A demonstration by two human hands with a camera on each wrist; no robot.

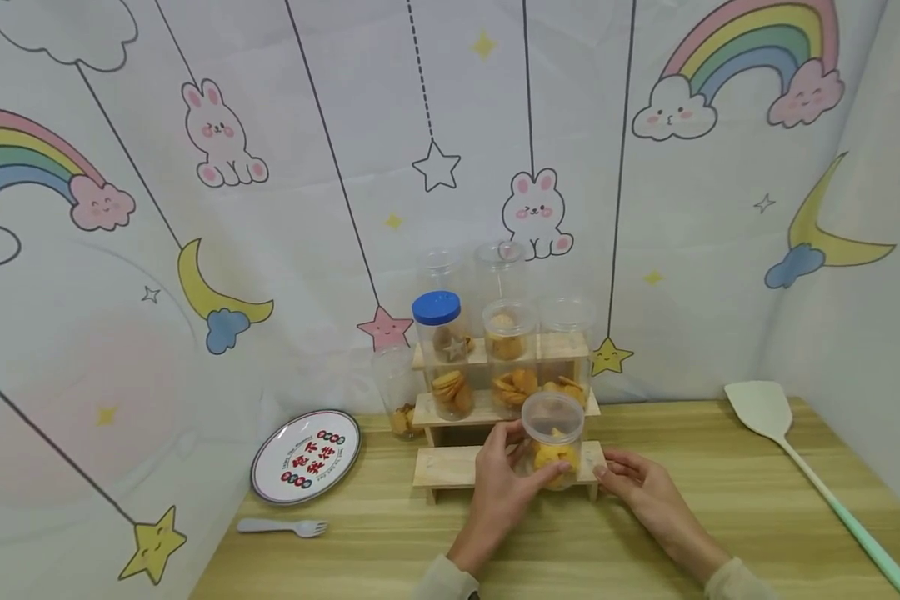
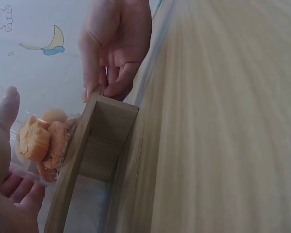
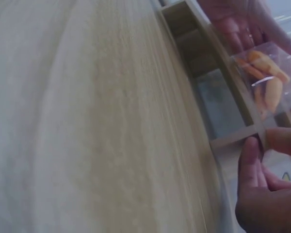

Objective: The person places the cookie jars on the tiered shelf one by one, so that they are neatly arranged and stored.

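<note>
My left hand [image 1: 498,492] holds a clear plastic jar [image 1: 553,454] of orange-yellow snacks, thumb in front and fingers on its left side. The jar stands upright at the right part of the lowest step of a wooden tiered stand [image 1: 450,468]. In the left wrist view, the jar's base [image 2: 51,172] is right at the board. My right hand [image 1: 648,498] pinches the right end of that step between thumb and fingers, which the right wrist view shows close up at the board's corner [image 3: 254,130].
More clear jars stand on the upper steps, including a blue-lidded jar [image 1: 437,308]. Another jar [image 1: 399,392] is left of the stand. A plate [image 1: 307,487] leans at the left behind a fork [image 1: 281,527]. At the right lies a spatula [image 1: 787,442]. A printed cloth [image 1: 307,250] hangs behind.
</note>
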